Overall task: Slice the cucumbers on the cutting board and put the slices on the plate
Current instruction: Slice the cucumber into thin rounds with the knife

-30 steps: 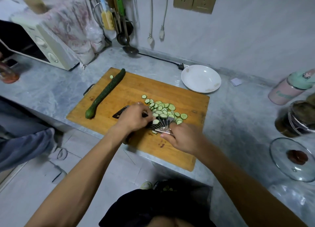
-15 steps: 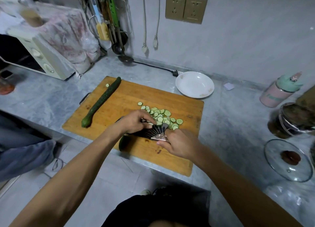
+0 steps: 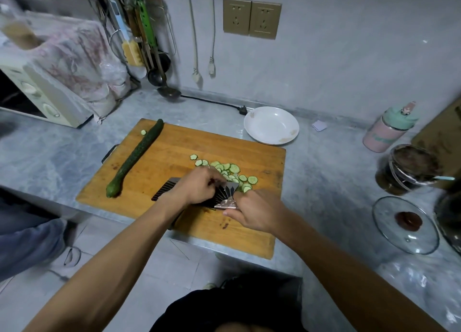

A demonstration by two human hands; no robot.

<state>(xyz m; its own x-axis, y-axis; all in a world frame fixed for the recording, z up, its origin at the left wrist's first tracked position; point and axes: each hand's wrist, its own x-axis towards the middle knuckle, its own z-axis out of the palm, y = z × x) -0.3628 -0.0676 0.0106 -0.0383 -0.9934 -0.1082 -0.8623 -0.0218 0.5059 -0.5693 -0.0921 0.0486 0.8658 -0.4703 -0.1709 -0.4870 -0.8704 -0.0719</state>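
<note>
Fingers of the left hand curl down over the dark ribbed knife, grasping it or something on it; which cannot be told. Just right of them, the right hand pinches the knife's metal end. Slices lie piled right beyond the fingertips on the board, some touching the blade. Well left of the fingers a whole cucumber lies with its long axis diagonal, its thick end toward the board's near edge and its tip toward the far left corner, beside one stray slice. Beyond the right hand, off the board's far corner, sits the white plate. Against half a second ago, hands, knife and cucumber keep their places on the board. Green writing on the pink jar far right is too blurred to read.
</note>
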